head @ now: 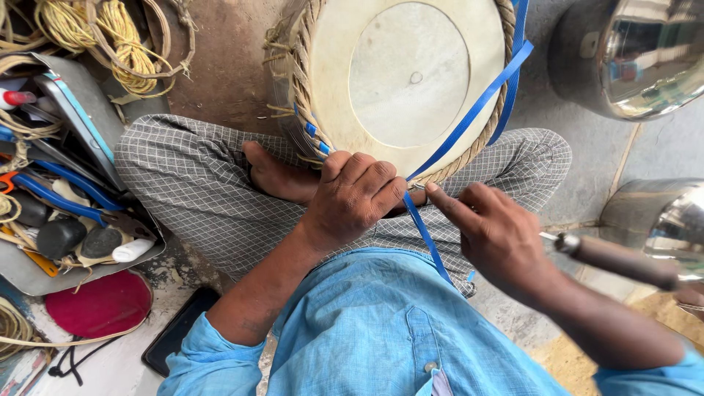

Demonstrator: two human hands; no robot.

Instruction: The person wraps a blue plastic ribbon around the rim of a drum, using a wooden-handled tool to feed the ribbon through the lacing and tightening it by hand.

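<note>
Blue strap [469, 117] across drum [407, 73] rim, left hand [352, 198] clenched there, right hand [499, 235] gripping tool [616, 260].

A light blue shirt [381, 330] with rolled sleeves and a buttoned chest pocket at 5 o'clock; grey fine-checked trousers [198, 183]; bare feet.
</note>
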